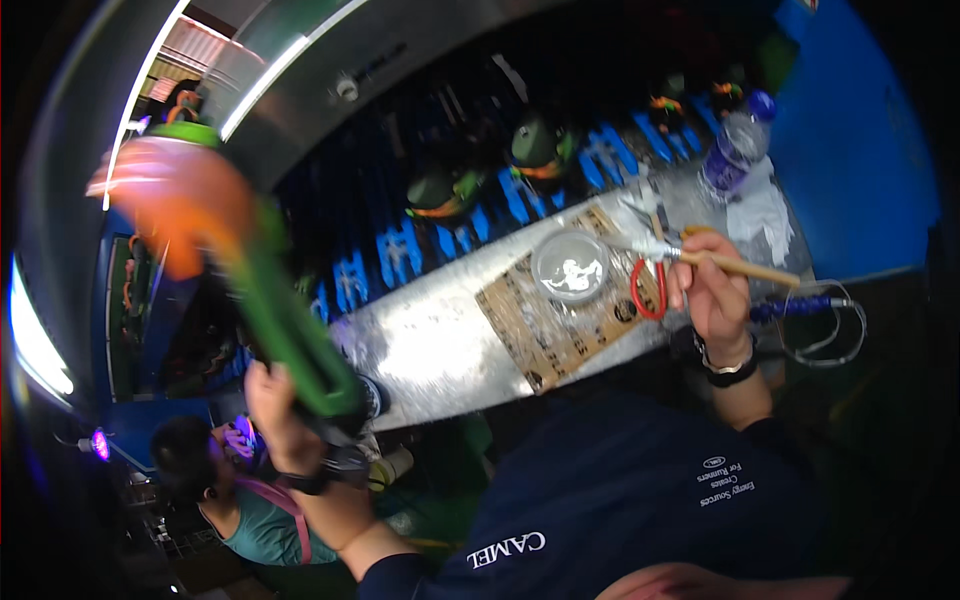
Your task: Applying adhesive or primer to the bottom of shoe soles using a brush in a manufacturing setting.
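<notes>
My left hand (pixel 282 415) is closed on the lower end of a shoe (pixel 290 330), green along its length and orange at its raised far end. Motion smears the shoe, so its details do not show. In my right hand (pixel 715 300) is a flat brush (pixel 745 267) with a pale wooden handle, gripped between thumb and fingers. Its bristles point left, close to the rim of a round tub (pixel 570 268) holding whitish liquid. Beside my right fingers lie scissors with red handles (pixel 647 292).
Brown-taped cardboard (pixel 545 345) lies under the tub on the metal bench (pixel 425 345). A purple-capped bottle (pixel 738 148) and white tissue (pixel 765 220) stand at the right. Behind runs a row of blue holders (pixel 400 255) with dark shoes (pixel 540 150). Another person (pixel 265 520) is at lower left.
</notes>
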Motion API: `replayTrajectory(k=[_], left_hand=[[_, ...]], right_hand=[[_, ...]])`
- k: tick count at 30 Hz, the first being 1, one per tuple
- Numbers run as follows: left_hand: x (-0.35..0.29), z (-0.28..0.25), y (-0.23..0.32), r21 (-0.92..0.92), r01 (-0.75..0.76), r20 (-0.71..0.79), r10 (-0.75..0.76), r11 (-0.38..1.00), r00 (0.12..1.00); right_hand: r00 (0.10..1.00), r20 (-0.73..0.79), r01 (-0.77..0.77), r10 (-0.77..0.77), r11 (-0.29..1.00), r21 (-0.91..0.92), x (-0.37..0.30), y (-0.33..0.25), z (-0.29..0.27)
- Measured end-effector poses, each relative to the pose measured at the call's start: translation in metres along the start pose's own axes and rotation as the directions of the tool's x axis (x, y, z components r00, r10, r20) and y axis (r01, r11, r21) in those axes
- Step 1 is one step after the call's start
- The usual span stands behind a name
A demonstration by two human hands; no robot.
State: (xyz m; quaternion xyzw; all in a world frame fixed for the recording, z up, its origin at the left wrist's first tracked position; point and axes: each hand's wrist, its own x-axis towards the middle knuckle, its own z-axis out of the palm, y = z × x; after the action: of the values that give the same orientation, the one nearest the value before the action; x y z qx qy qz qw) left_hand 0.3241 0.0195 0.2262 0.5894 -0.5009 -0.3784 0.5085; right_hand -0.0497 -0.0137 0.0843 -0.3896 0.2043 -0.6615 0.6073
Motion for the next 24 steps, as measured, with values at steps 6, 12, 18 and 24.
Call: replayTrajectory(k=[6, 12, 18, 24], left_hand=[[-0.079, 0.030, -0.133, -0.616, 0.191, 0.108, -0.158, 0.764, 0.981], [-0.083, 0.010, -0.174, -0.734, 0.127, 0.203, 0.037, 0.667, 0.978], [-0.069, 0.013, -0.154, -0.758, 0.263, 0.320, -0.010, 0.596, 0.947], [-0.039, 0.028, -0.143, -0.771, 0.198, 0.236, -0.017, 0.605, 0.972]], right_hand=[[0.991, -0.110, -0.108, 0.080, 0.953, -0.284, 0.002, 0.021, 0.002], [0.983, -0.129, -0.183, 0.131, 0.742, -0.645, 0.020, 0.042, 0.008], [0.985, -0.107, -0.165, 0.133, 0.573, -0.803, 0.025, 0.061, 0.014], [0.984, -0.106, -0.162, 0.143, 0.482, -0.861, 0.026, 0.060, 0.014]])
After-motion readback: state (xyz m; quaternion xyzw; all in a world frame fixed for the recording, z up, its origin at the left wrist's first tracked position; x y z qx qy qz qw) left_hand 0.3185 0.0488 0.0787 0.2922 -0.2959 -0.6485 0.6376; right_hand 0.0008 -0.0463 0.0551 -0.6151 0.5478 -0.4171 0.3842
